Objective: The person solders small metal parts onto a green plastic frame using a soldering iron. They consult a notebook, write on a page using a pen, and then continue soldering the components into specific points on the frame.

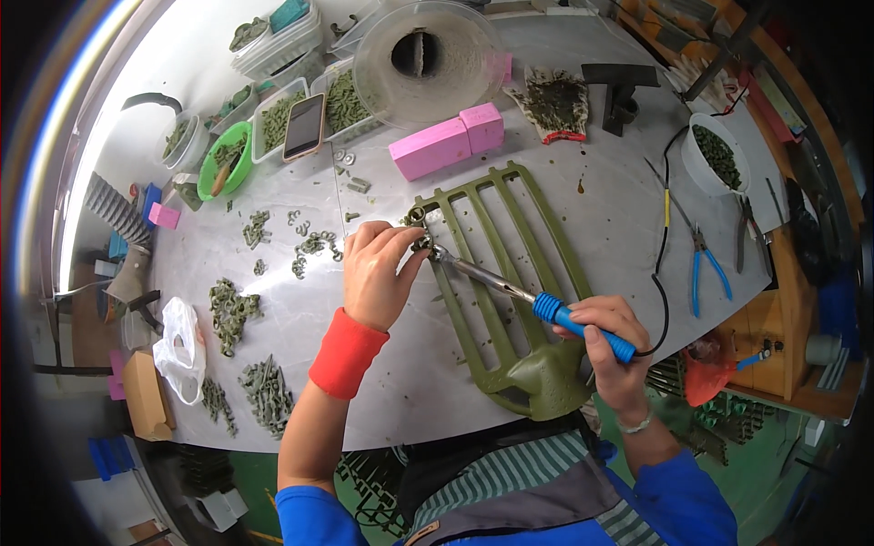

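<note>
Here, the right hand [619, 350] has its grip wrapped round the ribbed blue handle [574, 320] of a soldering-iron-like tool with a long silvery metal shaft [492, 280]. The shaft points up and to the left, its tip just beside the fingertips of the left hand [369, 278]. That hand's grip is pinched on a small dark-green piece [421, 244], partly hidden by the fingers, at the upper-left corner of a large olive-green barred frame [555, 382]. The frame lies on the grey counter [391, 400] in front of the person, its bars running away from a solid, rounded near end. A red cloth wristband [349, 353] circles the left wrist. From the handle, a thin black cord [667, 314] curves off to the right.

Beyond the frame sit a pink rectangular block [437, 150] and a stained white glove with a red edge [555, 100]. To the right lie blue-handled metal pliers [699, 259], near a round white tub [696, 171] of small green parts. At the left, a heap of grey-green pieces [233, 317] lies near a crumpled white plastic bag [179, 357]. Farther back, a dark-screened phone [304, 127] leans across containers of green pieces, just beside a bright green bowl [241, 177].
</note>
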Tool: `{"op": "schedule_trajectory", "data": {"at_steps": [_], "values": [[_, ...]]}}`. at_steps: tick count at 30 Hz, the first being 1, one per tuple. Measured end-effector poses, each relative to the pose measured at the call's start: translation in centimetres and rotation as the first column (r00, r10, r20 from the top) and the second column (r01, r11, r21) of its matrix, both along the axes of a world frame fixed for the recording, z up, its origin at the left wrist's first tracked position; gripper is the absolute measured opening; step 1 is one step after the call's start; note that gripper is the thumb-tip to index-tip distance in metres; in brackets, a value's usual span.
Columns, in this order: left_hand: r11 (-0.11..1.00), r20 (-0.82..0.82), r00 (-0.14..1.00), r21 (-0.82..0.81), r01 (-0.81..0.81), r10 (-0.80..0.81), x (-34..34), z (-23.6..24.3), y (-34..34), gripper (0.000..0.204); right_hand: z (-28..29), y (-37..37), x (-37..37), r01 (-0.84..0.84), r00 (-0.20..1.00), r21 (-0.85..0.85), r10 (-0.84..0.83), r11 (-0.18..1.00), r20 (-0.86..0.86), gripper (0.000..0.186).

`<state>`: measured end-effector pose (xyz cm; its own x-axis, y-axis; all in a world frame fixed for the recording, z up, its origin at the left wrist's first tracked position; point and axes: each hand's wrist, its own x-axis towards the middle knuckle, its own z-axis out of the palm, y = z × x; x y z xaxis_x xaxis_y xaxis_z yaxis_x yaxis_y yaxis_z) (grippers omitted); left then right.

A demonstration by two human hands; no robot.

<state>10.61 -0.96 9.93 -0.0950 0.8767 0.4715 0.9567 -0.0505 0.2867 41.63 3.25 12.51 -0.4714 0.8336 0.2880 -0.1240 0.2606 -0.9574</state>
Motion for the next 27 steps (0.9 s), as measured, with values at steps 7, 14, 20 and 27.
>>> {"op": "schedule_trajectory", "data": {"at_steps": [7, 14, 20, 27], "values": [[0.999, -0.029, 1.000, -0.037, 0.000, -0.002, -0.2, -0.3, 0.6, 0.026, -0.5, 0.6, -1.1, -0.018, 1.000, 0.006, 0.018, 1.000, -0.015, 0.014], [0.998, -0.028, 0.999, -0.059, 0.016, -0.018, -0.4, -0.3, 0.8, 0.026, 0.0, 0.7, -0.4, -0.021, 1.000, 0.056, 0.020, 0.998, 0.007, 0.016], [0.996, 0.012, 1.000, -0.085, 0.010, -0.009, -0.5, -0.4, 0.9, 0.030, 1.7, 0.1, 1.9, 0.017, 0.995, 0.019, -0.019, 1.000, 0.096, 0.014], [0.939, 0.370, 0.882, 0.065, -0.339, 0.293, -7.8, -0.7, -6.0, 0.017, 2.0, -0.6, 2.3, 0.033, 0.998, -0.043, -0.031, 0.999, 0.046, 0.019]]}}
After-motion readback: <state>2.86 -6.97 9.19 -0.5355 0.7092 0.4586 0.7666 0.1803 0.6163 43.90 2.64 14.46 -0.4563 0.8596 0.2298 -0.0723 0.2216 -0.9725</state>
